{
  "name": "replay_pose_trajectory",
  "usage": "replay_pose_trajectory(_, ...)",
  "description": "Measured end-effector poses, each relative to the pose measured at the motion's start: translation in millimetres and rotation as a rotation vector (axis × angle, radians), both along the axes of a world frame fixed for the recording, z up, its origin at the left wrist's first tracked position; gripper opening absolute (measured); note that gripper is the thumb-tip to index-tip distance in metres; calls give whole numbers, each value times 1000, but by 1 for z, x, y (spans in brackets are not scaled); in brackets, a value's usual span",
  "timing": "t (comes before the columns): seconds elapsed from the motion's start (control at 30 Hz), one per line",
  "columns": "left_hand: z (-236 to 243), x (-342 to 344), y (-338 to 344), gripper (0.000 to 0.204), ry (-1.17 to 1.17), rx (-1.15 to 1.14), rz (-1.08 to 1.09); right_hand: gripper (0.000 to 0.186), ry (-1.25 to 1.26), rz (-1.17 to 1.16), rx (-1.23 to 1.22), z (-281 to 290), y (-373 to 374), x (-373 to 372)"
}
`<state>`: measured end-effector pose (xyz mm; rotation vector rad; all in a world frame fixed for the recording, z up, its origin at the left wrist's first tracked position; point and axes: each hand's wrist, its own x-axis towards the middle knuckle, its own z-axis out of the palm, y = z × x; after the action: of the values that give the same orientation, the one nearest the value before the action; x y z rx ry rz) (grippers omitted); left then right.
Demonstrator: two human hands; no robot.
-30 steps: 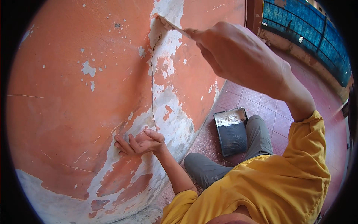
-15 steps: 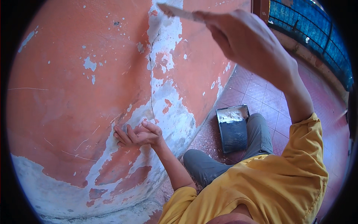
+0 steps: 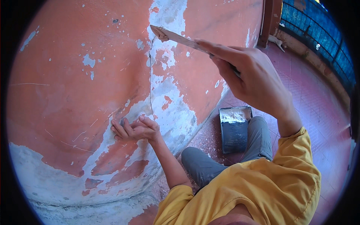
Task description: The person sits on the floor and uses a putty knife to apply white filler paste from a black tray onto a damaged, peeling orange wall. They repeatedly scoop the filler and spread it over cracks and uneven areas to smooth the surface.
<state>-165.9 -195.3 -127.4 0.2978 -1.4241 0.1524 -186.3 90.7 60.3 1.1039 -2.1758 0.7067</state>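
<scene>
The right hand is wrapped around the handle end of a putty knife, gripping it firmly. The knife's flat, thin blade reaches leftward to the top of the crack, a fine, dark, jagged line; whether its tip touches there, I cannot tell. A soft, beige lump of paste clings near that tip.

The left hand hangs just below and left of the crack's lower end, palm upward, fingers loosely curled and seemingly without anything in them.

Around the crack, the wall shows matt orange paint flaked into ragged white patches, with thin pale scratches to the crack's lower left.

Right of the crack and lower, a black, rectangular plastic-looking tray holds creamy white filler at its far end, beside a grey trouser leg. Further right of the crack spread reddish floor tiles, textured with fine lines, and beyond them a blue sheeted fence with dark bars.
</scene>
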Motion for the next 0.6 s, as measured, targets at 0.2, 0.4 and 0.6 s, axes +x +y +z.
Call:
replay_pose_trajectory(0.2,0,-5,-3,37,-3,36,3,50,-313,369,-564,-87,-14,-36)
replay_pose_trajectory(0.4,5,-3,3,37,-40,17,27,48,-89,507,-726,-143,-66,-93)
replay_pose_trajectory(0.6,6,2,1,39,-55,-17,53,42,41,484,-685,-141,-83,-127)
